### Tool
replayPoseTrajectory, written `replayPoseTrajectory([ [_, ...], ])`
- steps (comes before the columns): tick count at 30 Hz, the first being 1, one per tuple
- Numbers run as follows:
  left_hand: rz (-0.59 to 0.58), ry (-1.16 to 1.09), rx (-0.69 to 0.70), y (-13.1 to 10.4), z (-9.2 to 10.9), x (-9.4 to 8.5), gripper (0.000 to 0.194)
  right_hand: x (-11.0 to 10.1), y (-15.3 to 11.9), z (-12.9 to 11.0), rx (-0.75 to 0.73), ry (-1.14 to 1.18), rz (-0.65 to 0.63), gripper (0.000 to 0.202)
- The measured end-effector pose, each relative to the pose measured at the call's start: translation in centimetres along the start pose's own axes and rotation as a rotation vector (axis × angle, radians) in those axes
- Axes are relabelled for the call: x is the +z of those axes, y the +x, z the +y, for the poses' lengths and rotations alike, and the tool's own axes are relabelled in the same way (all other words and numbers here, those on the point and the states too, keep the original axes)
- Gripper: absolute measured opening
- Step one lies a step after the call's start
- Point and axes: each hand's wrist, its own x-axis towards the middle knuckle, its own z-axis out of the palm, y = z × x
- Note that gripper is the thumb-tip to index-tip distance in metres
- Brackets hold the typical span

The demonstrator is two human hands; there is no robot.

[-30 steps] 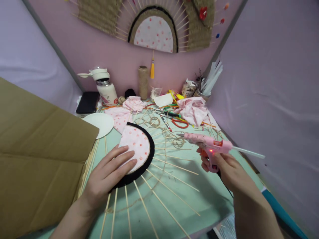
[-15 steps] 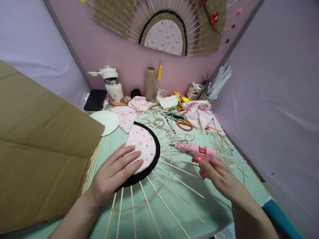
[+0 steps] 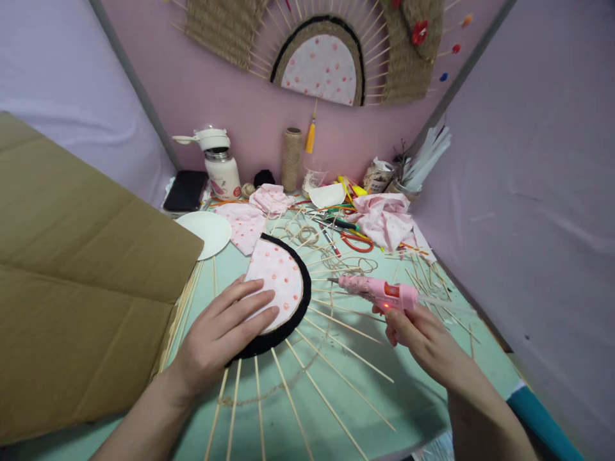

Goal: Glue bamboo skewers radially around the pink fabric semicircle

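Observation:
A half-round panel of pink dotted fabric (image 3: 281,272) with a black rim (image 3: 306,291) lies on the table, thin sticks fanning out from it. My left hand (image 3: 225,326) rests flat on the panel's lower left part, fingers spread a little. In my right hand (image 3: 418,333) is a pink glue gun (image 3: 377,289) with a small red light on. Its nozzle points left, over the sticks just right of the black rim. A strand of twine (image 3: 312,363) curves across the sticks.
Brown cardboard (image 3: 91,282) stands at the left. Along the back are a bottle (image 3: 222,174), a phone (image 3: 186,190), a twine roll (image 3: 291,160), red-handled scissors (image 3: 356,242) and crumpled fabric (image 3: 384,218). Loose sticks lie at right. A finished-looking fan (image 3: 319,70) hangs behind.
The whole view has shifted slightly. Both hands, the panel and the glue gun keep nearly the same places relative to one another.

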Motion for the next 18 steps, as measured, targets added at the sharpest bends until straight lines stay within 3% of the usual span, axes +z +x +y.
replayPoseTrajectory([
  [18,-0.021,0.011,0.054,-0.12,-0.38,-0.01,0.035,0.02,0.00,0.07,0.022,-0.010,-0.026,0.064],
])
